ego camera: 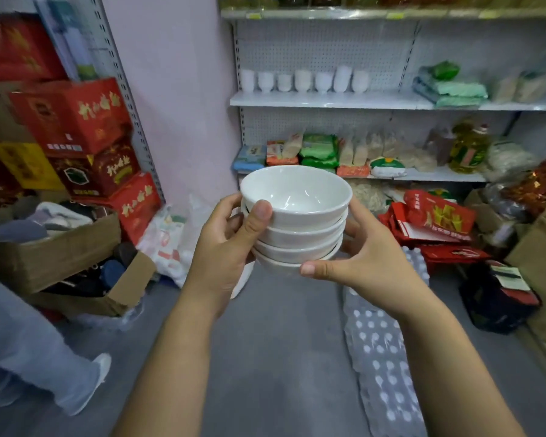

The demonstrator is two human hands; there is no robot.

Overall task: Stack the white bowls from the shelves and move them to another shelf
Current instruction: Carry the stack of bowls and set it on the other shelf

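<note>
Grey floor [281, 342] ran between crowded store shelving [328, 100] in the head view, with red boxes [76, 115] piled at ten o'clock and more white cups or bowls [303, 80] lined up on the shelf at twelve. At centre, a stack of white bowls [297, 222] was held in the air, nested upright: the left hand [227, 244] gripped its side with the thumb over the top bowl, and the right hand [360, 257] cupped the base.

Middle shelf [328, 100]: a row of white crockery [303, 80] at left, green packs [454, 91] stacked at right. Lower shelf [438, 175]: food packets [319, 149] side by side, an oil bottle [468, 149] upright toward the right. Floor [281, 342]: open cardboard boxes [54, 257] at left, bottled-water packs [379, 357] centre-right, red bags [435, 222] beyond them.
</note>
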